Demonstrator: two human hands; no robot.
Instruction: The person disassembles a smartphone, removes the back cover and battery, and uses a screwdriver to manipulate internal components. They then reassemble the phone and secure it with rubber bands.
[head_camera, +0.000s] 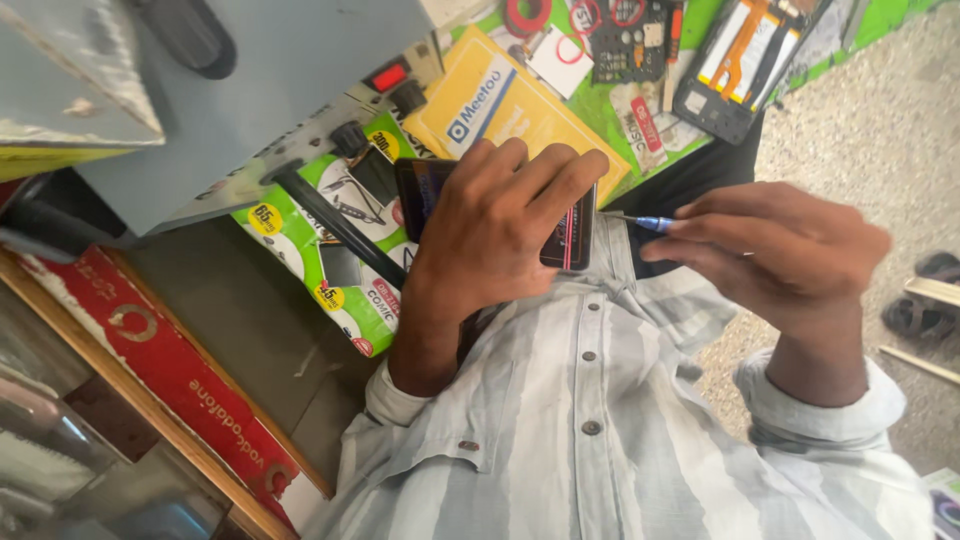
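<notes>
Striped grey-and-white shirt (600, 420) fills the bottom of the view, and just above it the left hand (495, 235) is wrapped tight around a dark phone (430, 190), fingers curled over its back and thumb side underneath, holding it up off the bench. Right hand (775, 250) is pinched closed on a small blue-handled screwdriver (645, 222), its thin tip touching the phone's right edge. Behind them sit a yellow box (500, 100), a green printed box (320, 250) and an opened phone (745, 60) on the green mat (600, 95).
</notes>
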